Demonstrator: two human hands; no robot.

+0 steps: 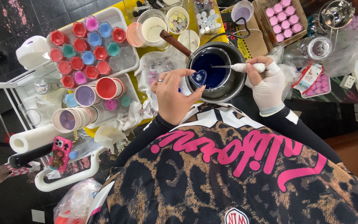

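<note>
The left hand (171,96) pinches a small heart-shaped mould (198,77), part-filled with blue, over the pot of blue wax (214,70), while the gloved right hand (268,83) grips a thin-tipped tool (239,66).

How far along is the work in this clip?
Done: a white tray holds many filled red, blue and pink cups. In hand: the left hand holds a small heart mould over the pot of blue liquid; the gloved right hand works a dropper. Left: cannot tell.

Left hand (171,96) pinches small heart mould (198,77) over blue-filled pot (216,71); gloved right hand (267,85) grips tool (241,67).
</note>
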